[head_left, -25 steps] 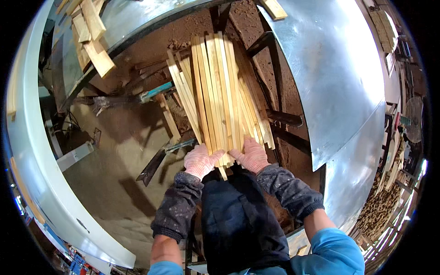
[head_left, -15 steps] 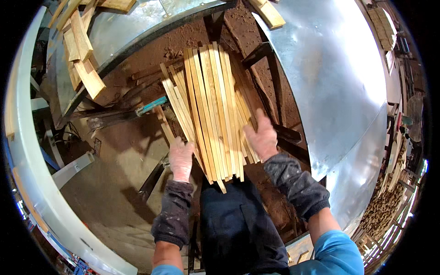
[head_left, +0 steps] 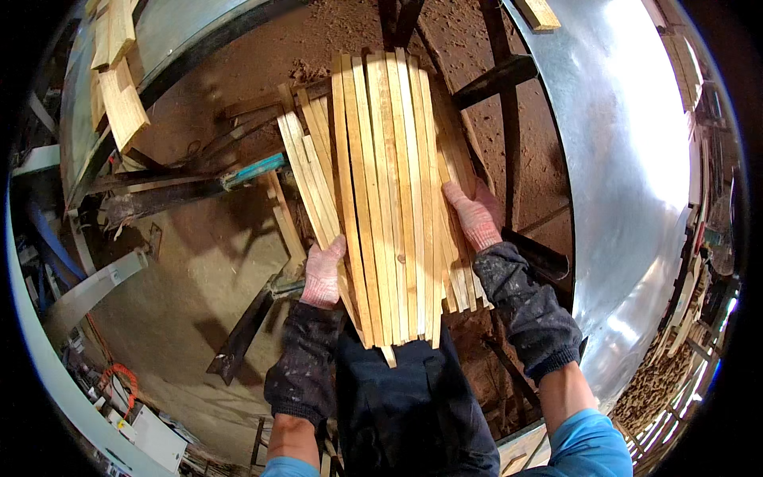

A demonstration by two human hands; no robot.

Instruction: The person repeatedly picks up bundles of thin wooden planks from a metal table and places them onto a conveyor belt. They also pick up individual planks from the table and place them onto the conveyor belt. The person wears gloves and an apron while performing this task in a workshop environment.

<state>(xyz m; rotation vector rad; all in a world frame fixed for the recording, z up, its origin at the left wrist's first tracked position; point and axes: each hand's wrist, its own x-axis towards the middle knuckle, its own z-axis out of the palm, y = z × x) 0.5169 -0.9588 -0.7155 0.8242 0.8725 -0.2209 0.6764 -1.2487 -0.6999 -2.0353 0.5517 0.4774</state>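
A bundle of long, narrow wooden strips (head_left: 389, 199) lies lengthwise in front of me, its near ends over my dark trousers. My left hand (head_left: 323, 274), in a pale reddish glove, is closed on the bundle's left edge near its lower end. Higher up on the opposite side, my right hand (head_left: 475, 215), gloved alike, grips the right edge with the thumb on top. The fingers of both hands are partly hidden under or beside the strips. Some strips at both sides lie lower and askew from the main row.
Sheet-metal surfaces curve past on the right (head_left: 628, 159) and upper left, the latter carrying wooden offcuts (head_left: 123, 103). Dark metal bars (head_left: 497, 83) stick out around the bundle. Brown sawdust-like material (head_left: 326, 32) covers the ground beyond. A teal-marked bar (head_left: 253, 171) stands left.
My right hand has come from hovering beside the bundle to holding its right edge. My left hand has closed against the left edge. The bundle looks larger and nearer, and the view has shifted.
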